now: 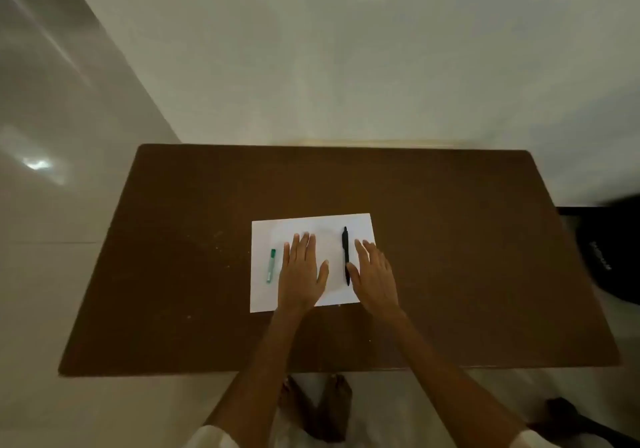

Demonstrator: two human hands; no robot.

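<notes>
A white sheet of paper [298,229] lies in the middle of a brown table [450,257]. My left hand [301,271] rests flat on the sheet, fingers straight. My right hand [375,274] lies flat over the sheet's right edge, fingers straight, its thumb beside a black pen [345,250]. The pen lies lengthwise on the paper between my two hands. A small green tube-like marker [271,265] lies on the paper to the left of my left hand. Neither hand holds anything.
The table stands against a pale wall, with light floor tiles to the left. A dark round object [609,257] sits off the table's right edge. My bare feet [317,406] show below the near edge, and a dark shape [568,420] lies on the floor at lower right.
</notes>
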